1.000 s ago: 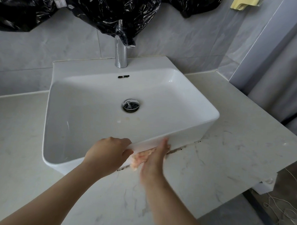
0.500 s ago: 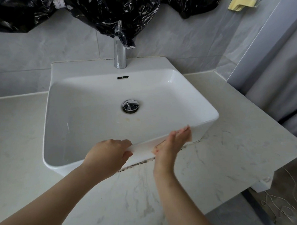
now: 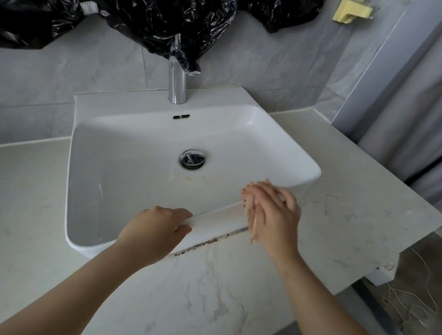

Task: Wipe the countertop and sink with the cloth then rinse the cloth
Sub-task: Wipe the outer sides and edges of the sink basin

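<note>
Sink (image 3: pixel 128 188), white, rectangular, sits on a pale marble countertop (image 3: pixel 209 293); drain (image 3: pixel 192 159) at basin centre, chrome tap (image 3: pixel 177 82) behind it. Left hand (image 3: pixel 156 230) grips the sink's near rim, fingers curled over the edge. Right hand (image 3: pixel 271 215), blurred, presses a peach cloth (image 3: pixel 248 209) flat against the outside of the front wall near the right corner; cloth mostly hidden under the palm. Dark grime line (image 3: pixel 211 241) runs along the sink base, where it meets the countertop. Black plastic (image 3: pixel 158 15) hangs over the tap top.

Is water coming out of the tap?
No, the faucet shows no stream, and the sink basin below it looks dry.
</note>
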Demonstrator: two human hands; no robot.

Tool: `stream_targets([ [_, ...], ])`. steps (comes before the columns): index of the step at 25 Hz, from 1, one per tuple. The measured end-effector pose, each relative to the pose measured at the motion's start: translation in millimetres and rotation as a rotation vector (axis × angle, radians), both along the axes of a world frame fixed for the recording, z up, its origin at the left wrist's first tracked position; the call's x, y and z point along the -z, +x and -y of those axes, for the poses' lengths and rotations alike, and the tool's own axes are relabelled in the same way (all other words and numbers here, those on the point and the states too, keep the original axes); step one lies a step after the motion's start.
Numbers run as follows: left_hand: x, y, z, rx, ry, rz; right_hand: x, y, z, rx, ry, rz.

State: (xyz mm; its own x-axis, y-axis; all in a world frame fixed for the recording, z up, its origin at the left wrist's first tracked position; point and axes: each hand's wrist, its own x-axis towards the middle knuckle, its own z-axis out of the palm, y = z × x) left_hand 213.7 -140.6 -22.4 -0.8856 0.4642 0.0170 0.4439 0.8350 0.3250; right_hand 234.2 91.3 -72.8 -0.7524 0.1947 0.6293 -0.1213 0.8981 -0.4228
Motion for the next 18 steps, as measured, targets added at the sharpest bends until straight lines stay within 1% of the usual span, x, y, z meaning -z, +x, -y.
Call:
stream_targets([
  [2, -1.2, 0.4, 1.2, 0.001, 0.016, 0.019, -3.0, -8.6, -1.1, 0.106, 0.066, 0.007],
  [3, -1.9, 0.9, 2.9, -0.004, 0.018, 0.026, -3.4, -9.4, 10.7, 0.079, 0.056, 0.022],
  [5, -3.0, 2.8, 11.7, -0.049, 0.017, 0.026, -5.4, -7.8, 53.4, -0.105, 0.021, 0.032],
  [6, -3.1, 4.0, 17.9, -0.075, 0.015, 0.019, -4.7, -6.0, 73.2, -0.208, 0.046, 0.009],
  [8, -1.3, 8.8, 32.1, -0.113, -0.007, 0.000, 0.2, -2.8, 85.9, -0.316, 0.178, 0.003],
  [10, -0.9, 14.4, 44.7, -0.129, -0.017, -0.008, -0.3, -9.4, 60.2, -0.286, 0.279, 0.034],
  [11, -0.6, 15.8, 48.5, -0.126, -0.010, -0.013, -2.3, -13.8, 40.9, -0.203, 0.297, 0.046],
  [13, 2.4, 15.8, 52.3, -0.112, 0.006, -0.035, -8.1, -15.5, 18.4, -0.013, 0.243, 0.038],
  [14, 4.1, 14.8, 52.4, -0.107, 0.025, -0.038, -9.5, -12.4, 24.3, 0.043, 0.197, 0.031],
  [15, 6.4, 14.0, 52.2, -0.105, 0.041, -0.036, -10.7, -9.1, 44.0, 0.032, 0.160, 0.018],
  [17, 8.2, 12.5, 52.2, -0.093, 0.054, -0.066, -6.8, -2.5, 96.2, -0.133, 0.158, 0.000],
  [18, 9.5, 12.3, 52.8, -0.077, 0.064, -0.097, -1.9, 1.6, 113.5, -0.215, 0.198, -0.004],
])
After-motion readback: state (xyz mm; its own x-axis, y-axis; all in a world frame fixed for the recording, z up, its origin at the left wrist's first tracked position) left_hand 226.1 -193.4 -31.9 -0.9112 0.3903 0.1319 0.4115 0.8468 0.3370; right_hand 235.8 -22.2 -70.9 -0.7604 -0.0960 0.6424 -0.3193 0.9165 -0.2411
